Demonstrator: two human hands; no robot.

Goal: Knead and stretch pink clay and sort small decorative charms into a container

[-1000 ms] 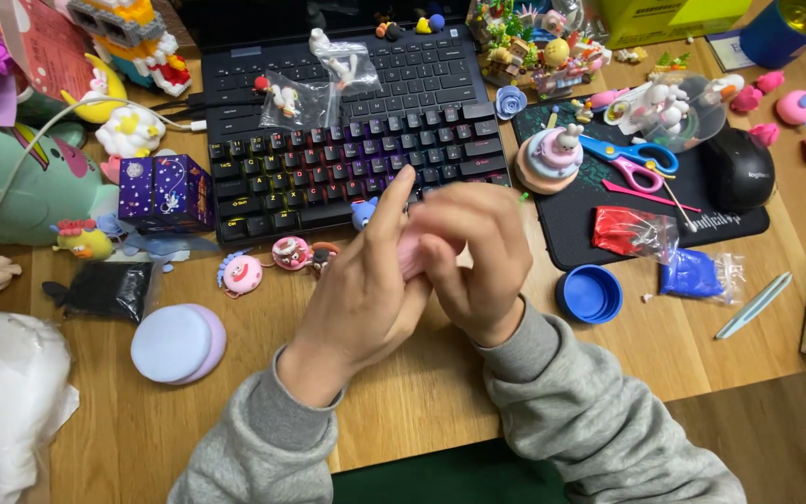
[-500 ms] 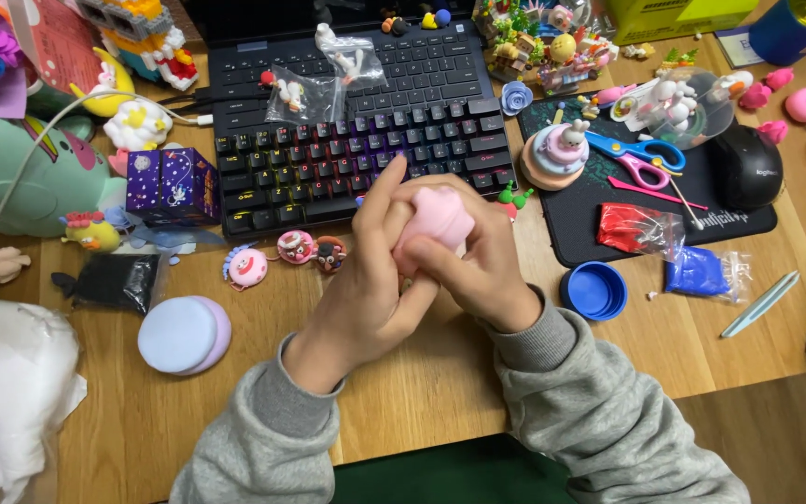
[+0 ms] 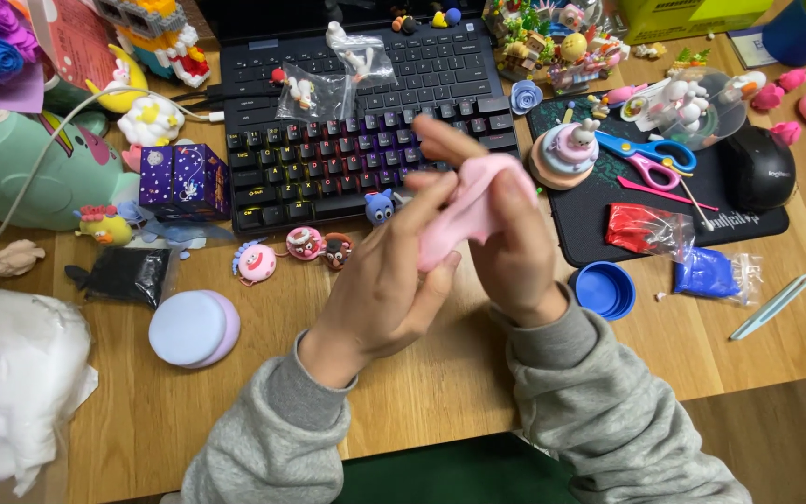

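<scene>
While both hands stretch pink clay point(image 3: 464, 210) before keyboard point(image 3: 328, 168): left hand point(image 3: 389, 280), right hand point(image 3: 515, 243) fingers pinching it; kneading step, likely needs refolding.

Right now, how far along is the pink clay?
Done: several small figures sit finished by the keyboard. In hand: both hands, left hand and right hand, stretch a soft pink clay lump, shapeless so far. Left: red clay bag and blue clay bag lie untouched.
</scene>
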